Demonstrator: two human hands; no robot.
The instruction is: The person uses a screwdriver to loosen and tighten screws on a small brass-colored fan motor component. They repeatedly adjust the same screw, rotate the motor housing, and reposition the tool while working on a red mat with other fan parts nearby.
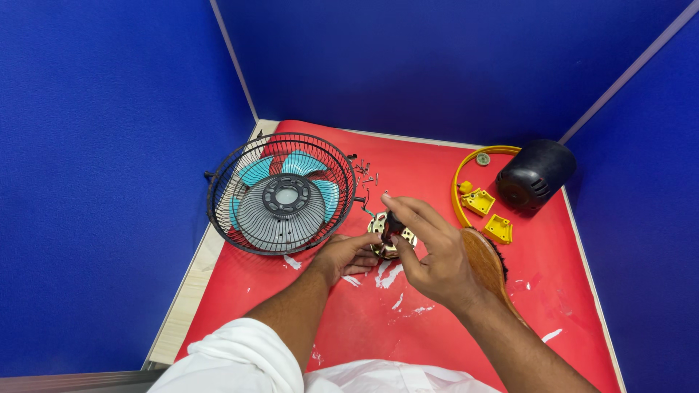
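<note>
Fan cage (282,193) left on mat (364,327), motor (389,236) centre, screws (366,173) behind, housing (535,175) far right

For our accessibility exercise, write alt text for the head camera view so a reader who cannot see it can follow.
A person's left hand steadies a small metal fan motor on a red mat while the right hand pinches a dark part on top of it. A black wire fan guard with teal blades lies to the left; yellow parts, a black motor housing and loose screws lie nearby.

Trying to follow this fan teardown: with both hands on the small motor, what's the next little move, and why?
Probably keep the left hand steadying the motor core on the red mat while the right hand lifts or turns the dark piece its fingers pinch on top.
</note>
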